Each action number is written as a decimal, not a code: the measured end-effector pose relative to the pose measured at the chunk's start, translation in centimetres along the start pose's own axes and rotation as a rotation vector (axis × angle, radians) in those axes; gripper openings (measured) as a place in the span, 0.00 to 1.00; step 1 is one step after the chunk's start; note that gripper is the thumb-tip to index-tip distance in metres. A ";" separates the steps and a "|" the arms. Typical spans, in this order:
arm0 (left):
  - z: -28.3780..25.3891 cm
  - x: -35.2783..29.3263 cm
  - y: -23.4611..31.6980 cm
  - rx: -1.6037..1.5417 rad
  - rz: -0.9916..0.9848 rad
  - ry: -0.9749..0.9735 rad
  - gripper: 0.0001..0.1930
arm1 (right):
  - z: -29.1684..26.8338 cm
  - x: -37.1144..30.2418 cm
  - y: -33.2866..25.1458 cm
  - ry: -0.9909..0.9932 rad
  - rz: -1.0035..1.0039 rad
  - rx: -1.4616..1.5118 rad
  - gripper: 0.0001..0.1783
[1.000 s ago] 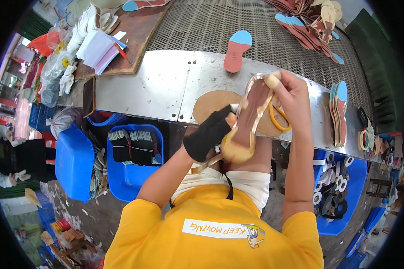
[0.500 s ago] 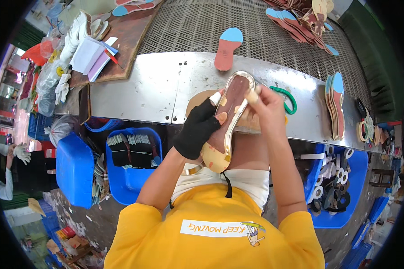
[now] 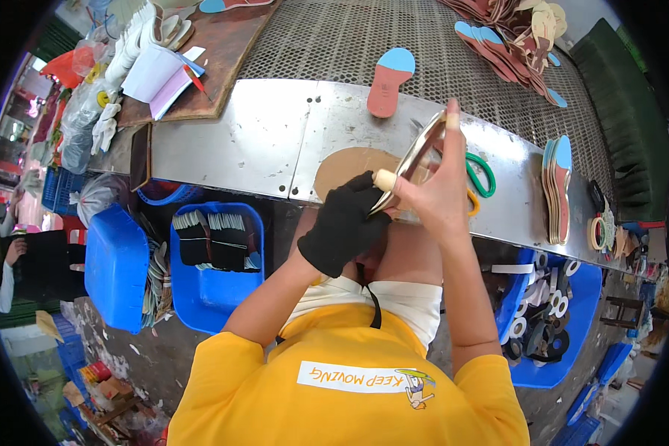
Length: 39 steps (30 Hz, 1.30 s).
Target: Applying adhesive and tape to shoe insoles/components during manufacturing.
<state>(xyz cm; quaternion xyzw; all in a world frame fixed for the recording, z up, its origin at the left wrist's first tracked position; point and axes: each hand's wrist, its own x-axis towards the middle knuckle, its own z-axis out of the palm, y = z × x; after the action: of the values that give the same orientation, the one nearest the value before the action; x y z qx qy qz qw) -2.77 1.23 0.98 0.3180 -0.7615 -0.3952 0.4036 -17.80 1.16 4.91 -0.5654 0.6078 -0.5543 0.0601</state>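
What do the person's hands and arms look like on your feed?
The left hand wears a black glove. The right hand is ungloved, with a pale cover on the thumb. Both forearms are bare below short yellow sleeves.

Bench [image 3: 264,123]: steel strip near, mesh [image 3: 320,44] beyond

Clock centred on the view. At 11, brown board [image 3: 234,48] overlapping the steel, papers [image 3: 149,78] on it. Between 12 and 1, single insole [image 3: 391,83]: blue end over mesh, red end over steel. Between 1 and 2, loose insole pile [image 3: 490,56] on mesh. At 12, close in, tan sheet [image 3: 342,167], partly hidden. Past 2, green loop handle [image 3: 490,175]. Near 3, insole stack [image 3: 559,189] on steel.
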 end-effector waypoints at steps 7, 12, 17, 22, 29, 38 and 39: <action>-0.5 -0.7 1.7 -0.130 -0.229 -0.068 0.13 | -1.6 2.6 1.3 -0.199 0.326 0.245 0.38; -2.0 -0.6 3.0 -0.358 -0.379 -0.102 0.21 | -1.2 1.8 -0.5 -0.107 -0.106 0.002 0.44; -2.3 -1.4 2.3 -0.472 -0.439 -0.172 0.22 | -2.5 4.0 -0.5 -0.165 0.142 0.052 0.13; -3.2 -1.3 3.5 -0.413 -0.454 -0.216 0.21 | -4.3 6.4 -0.1 -0.510 0.298 0.455 0.11; -2.6 -1.4 2.8 -0.607 -0.595 -0.136 0.16 | -4.0 5.8 0.6 -0.450 0.387 0.437 0.12; -1.2 -0.3 2.5 -0.701 -0.550 -0.039 0.11 | -2.6 1.4 2.2 -0.355 0.669 0.727 0.09; -1.6 -0.5 2.5 -0.678 -0.559 -0.135 0.14 | -2.7 1.0 2.1 -0.381 0.617 0.707 0.09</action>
<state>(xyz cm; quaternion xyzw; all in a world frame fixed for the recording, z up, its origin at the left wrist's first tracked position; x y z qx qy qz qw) -1.62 2.27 3.51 0.3347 -0.4981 -0.7366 0.3119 -21.32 1.52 4.95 -0.3956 0.4998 -0.5695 0.5190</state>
